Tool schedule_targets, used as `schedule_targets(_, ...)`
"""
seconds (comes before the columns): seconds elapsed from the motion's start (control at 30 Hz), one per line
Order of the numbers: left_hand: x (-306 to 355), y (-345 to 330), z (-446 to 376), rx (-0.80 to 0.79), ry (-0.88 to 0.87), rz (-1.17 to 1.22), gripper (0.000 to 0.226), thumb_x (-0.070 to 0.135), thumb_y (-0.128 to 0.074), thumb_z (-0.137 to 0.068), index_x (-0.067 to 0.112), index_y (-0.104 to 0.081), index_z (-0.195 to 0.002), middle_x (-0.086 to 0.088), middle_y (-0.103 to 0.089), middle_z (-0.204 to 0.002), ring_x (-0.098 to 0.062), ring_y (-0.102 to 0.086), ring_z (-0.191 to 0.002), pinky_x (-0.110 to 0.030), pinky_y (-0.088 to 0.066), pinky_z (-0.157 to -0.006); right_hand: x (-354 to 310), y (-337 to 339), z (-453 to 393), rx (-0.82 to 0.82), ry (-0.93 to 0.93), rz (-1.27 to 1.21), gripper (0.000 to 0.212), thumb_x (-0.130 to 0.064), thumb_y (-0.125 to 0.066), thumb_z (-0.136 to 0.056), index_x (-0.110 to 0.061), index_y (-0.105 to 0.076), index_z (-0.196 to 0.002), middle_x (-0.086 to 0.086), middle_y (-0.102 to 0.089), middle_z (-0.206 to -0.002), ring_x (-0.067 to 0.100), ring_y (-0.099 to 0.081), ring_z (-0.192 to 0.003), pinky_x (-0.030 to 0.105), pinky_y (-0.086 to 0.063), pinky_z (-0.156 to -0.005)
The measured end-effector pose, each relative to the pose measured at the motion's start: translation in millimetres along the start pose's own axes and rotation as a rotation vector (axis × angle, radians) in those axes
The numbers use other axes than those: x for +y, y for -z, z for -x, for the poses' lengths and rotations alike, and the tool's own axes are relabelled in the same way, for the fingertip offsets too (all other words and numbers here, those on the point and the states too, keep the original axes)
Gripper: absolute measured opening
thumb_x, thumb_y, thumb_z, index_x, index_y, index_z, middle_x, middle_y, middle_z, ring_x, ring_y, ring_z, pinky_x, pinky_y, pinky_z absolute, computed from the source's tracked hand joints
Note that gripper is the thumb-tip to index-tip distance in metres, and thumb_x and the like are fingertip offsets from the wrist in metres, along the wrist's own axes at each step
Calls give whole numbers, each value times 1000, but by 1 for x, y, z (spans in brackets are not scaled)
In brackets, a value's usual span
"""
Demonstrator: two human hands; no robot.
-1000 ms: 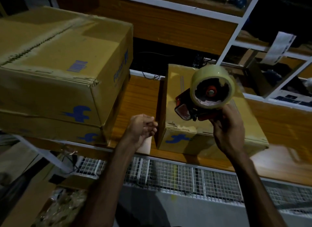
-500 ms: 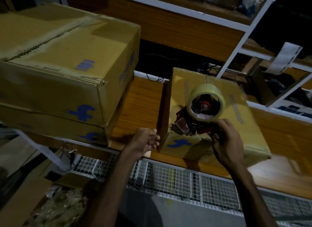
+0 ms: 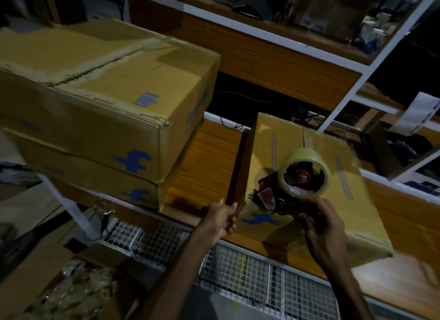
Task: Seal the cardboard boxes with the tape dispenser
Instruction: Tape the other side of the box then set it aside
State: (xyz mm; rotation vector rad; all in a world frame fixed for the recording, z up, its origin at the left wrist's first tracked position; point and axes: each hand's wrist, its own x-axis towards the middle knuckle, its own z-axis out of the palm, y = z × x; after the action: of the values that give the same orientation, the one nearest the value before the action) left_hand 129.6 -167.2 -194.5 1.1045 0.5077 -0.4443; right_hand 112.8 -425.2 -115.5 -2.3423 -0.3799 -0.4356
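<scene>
Cardboard box (image 3: 307,176) braced by curled left hand (image 3: 222,218); right hand (image 3: 326,226) grips dispenser (image 3: 292,186) at the near edge — tape could skew.

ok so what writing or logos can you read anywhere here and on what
"f" logo, blue: front of the top big box, the box under it and the small box.
Blue word on the top big box's side: too blurred to read.
Barcode on its lid: unreadable.
No other text is legible.

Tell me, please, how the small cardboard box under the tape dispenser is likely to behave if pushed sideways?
The small box probably slides easily, as the wooden shelf looks smooth. Being low and wide, it seems unlikely to tip. The left hand at its corner may brace it.
</scene>
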Motion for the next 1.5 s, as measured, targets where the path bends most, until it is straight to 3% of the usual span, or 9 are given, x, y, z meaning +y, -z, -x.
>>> schedule_targets(0.27, -5, -6, -1, 155, -92, -78, 64, 23, -69, -100, 16, -41, -158, 5, -46, -57, -10, -43, -45, -25, -33, -42, -3, 2, -1, -1, 35, -35, 43, 8, -66, -95, -26, -64, -122, -1, -63, -119, 25, -63, -111, 56, -57, -89)
schedule_targets(0.4, -3, -11, 6, 282, -99, -177, 27, 23, -67, -101, 8, -68, -124, 2, -54, -63, -10, -47, -47, -23, -34, -41, 2, 1, 0, 7, 20, -19, 37, 0, -68, -97, -25, -64, -123, 0, -64, -118, 27, -63, -109, 58, -57, -88)
schedule_targets(0.5, -16, -9, 11, 340, -114, -278, 18, 15, -59, -104, 8, -69, -117, 0, -69, -87, -9, -51, -50, -22, -36, -41, 5, 2, 0, 2, 8, -32, 33, -10, -66, -99, -28, -63, -127, -1, -64, -119, 25, -64, -109, 57, -57, -87)
schedule_targets(0.6, -27, -18, 20, 355, -327, -251, 28, -10, -59, -91, 17, -62, -97, -5, -68, -123, -24, -71, -87, -21, -45, -51, 6, 1, 0, -2, 6, -36, 32, -12, -66, -101, -31, -62, -126, -2, -64, -118, 23, -64, -107, 56, -58, -86)
schedule_targets(0.7, -26, -31, 36, 389, -709, -454, 59, -6, -78, -81, 35, -63, -121, 10, -56, -129, -16, -57, -119, -18, -53, -83, 6, 1, 0, -8, 0, -34, 30, -12, -66, -101, -27, -64, -126, -2, -64, -119, 23, -63, -109, 56, -57, -86)
schedule_targets(0.77, -22, -35, 38, 433, -994, -679, 57, 5, -80, -83, 31, -66, -133, 11, -54, -138, -13, -53, -126, -28, -52, -95, 6, 2, -1, -12, -5, -33, 30, -14, -67, -100, -25, -64, -128, -2, -65, -121, 23, -63, -112, 55, -57, -88)
schedule_targets(0.87, -16, -38, 37, 481, -1276, -808, 27, 5, -75, -88, 15, -79, -113, 2, -72, -123, -15, -60, -117, -36, -57, -87, 5, 2, -2, -9, -14, -31, 34, -14, -69, -99, -26, -63, -131, -2, -65, -122, 23, -62, -112, 52, -57, -89)
schedule_targets(1.13, -28, -33, 24, 497, -1402, -898, 27, 3, -62, -95, 6, -78, -116, -3, -75, -122, -14, -70, -115, -32, -59, -94, 3, 2, -1, 9, -4, -10, 33, -16, -73, -98, -24, -66, -129, 0, -66, -118, 20, -62, -104, 39, -54, -81)
schedule_targets(1.5, -37, -35, 28, 489, -1360, -765, 36, -11, -61, -96, 2, -73, -127, 0, -67, -134, -1, -62, -128, -30, -57, -101, 4, 1, -2, 3, -3, 10, 36, -18, -70, -101, -27, -60, -135, 4, -61, -111, 27, -57, -93, 45, -53, -72)
